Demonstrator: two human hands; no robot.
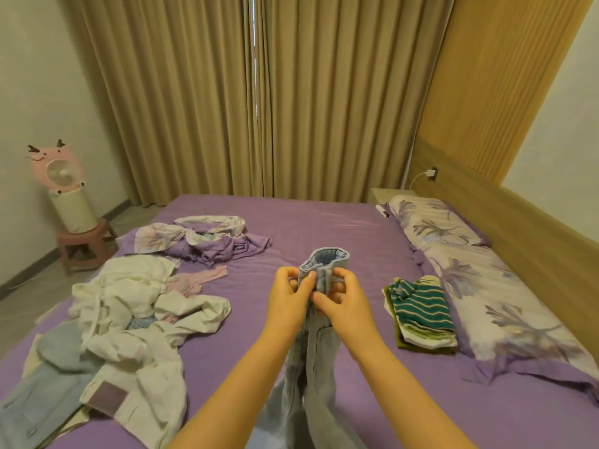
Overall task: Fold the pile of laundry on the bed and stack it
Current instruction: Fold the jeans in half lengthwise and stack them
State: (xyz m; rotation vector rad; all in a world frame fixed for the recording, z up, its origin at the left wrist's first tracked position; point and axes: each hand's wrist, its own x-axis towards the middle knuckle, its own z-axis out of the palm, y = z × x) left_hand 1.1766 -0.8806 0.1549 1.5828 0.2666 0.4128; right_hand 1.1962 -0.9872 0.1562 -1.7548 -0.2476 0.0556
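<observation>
Both hands held a pair of light blue jeans (316,335) up over the middle of the bed (324,228), the left hand (289,298) and right hand (344,298) pinching the waistband, legs hanging toward the near edge. The unfolded pile (129,306) lay along the left edge. A folded stack (421,314), perhaps striped tops, sat beside the pillows (486,286) near the right edge.
</observation>
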